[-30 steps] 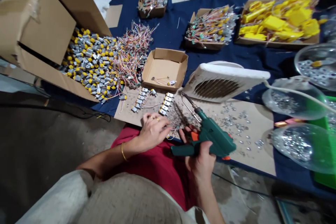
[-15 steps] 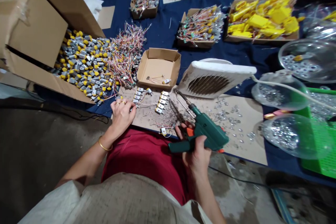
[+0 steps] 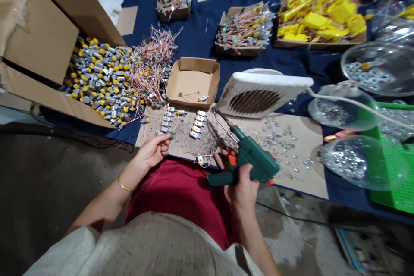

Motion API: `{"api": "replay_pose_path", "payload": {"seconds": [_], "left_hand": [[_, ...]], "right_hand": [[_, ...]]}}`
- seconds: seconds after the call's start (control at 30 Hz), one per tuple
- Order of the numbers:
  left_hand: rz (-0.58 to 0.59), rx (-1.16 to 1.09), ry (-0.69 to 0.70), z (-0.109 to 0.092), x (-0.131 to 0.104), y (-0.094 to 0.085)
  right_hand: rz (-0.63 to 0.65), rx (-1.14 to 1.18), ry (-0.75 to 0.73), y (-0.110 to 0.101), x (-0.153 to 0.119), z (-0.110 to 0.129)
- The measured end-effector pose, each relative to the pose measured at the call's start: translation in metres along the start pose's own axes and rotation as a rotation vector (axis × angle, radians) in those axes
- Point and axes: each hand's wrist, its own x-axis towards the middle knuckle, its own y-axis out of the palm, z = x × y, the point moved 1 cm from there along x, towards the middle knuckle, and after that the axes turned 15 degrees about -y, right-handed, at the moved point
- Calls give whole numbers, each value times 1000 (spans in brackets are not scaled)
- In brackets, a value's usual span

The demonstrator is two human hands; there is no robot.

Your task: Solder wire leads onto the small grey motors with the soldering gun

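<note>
My right hand [image 3: 242, 187] is wrapped round the handle of a green soldering gun [image 3: 255, 155] with an orange trigger. Its metal tip points up and left, close to the white-framed fan. My left hand [image 3: 153, 151] is closed in a pinch at the board's front edge, its fingertips on a small greenish circuit board [image 3: 172, 133] with thin wires. Just beyond those fingers stands a row of small motors [image 3: 167, 120]. A second motor row [image 3: 198, 125] lies to the right. Between my hands, one wired motor [image 3: 200, 160] rests near the edge.
A carton of small motors [image 3: 97, 77] lies tipped at the left, beside a heap of wires [image 3: 152, 60]. Behind the board [image 3: 310, 177] are a shallow cardboard box [image 3: 193, 69] and the fan [image 3: 255, 99]. Yellow parts [image 3: 323, 17] and plastic bowls [image 3: 346, 159] stand right.
My left hand has turned and drawn back slightly from the motor row, now pinching the small circuit board. A motor beyond the row has shifted. My right hand keeps hold of the soldering gun.
</note>
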Motion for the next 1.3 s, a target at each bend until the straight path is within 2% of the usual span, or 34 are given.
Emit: {"api": "replay_pose_path", "payload": {"seconds": [0.1, 0.27, 0.6, 0.93, 1.3], "left_hand": [[17, -3, -61, 9, 1, 2], [-1, 40, -79, 18, 4, 2], [23, 54, -58, 22, 6, 2], [-15, 78, 16, 25, 12, -1], [-22, 76, 38, 27, 12, 0]], "right_hand": [[-10, 0, -3, 0, 0, 0], [-10, -1, -4, 1, -1, 1], [8, -8, -8, -2, -1, -3], [3, -31, -7, -3, -1, -3], [15, -29, -8, -1, -2, -2]]}}
